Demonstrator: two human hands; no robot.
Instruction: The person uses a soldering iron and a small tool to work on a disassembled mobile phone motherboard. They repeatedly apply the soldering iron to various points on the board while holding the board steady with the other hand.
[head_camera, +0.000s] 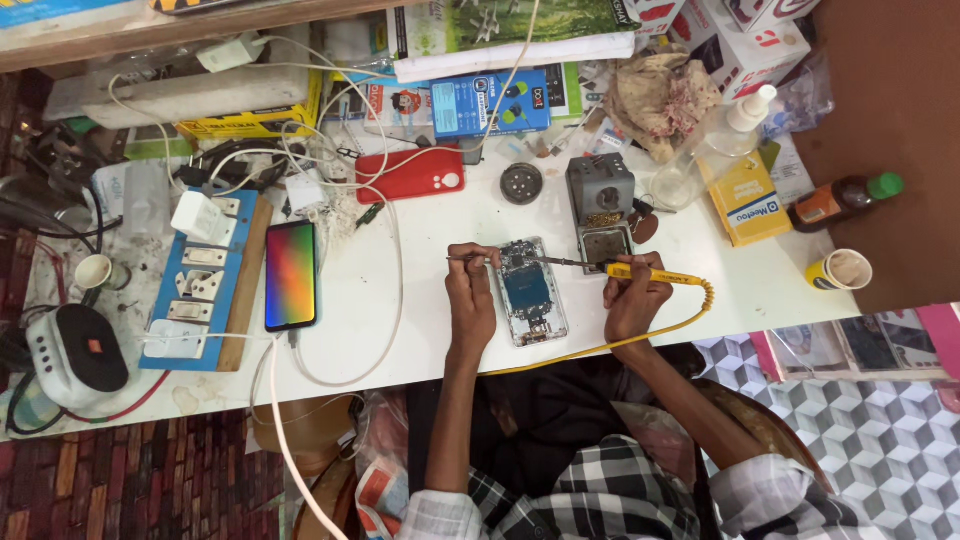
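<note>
An opened phone (531, 291) lies on the white table (440, 290), its blue board and inner parts showing. My left hand (470, 296) rests at the phone's left side and pinches thin tweezers (470, 259) that point toward its top edge. My right hand (634, 299) grips a yellow soldering iron (655, 275) like a pen; its dark tip reaches left to the phone's upper right corner. The iron's yellow cord (600, 348) runs along the table's near edge.
A lit phone (291, 275) with a rainbow screen lies left, plugged into a white cable. Beside it sit a blue socket board (205, 290), a red phone case (410, 176), a grey iron stand (601, 205), a round tin (521, 183), a brown bottle (845, 198) and a paper cup (840, 270).
</note>
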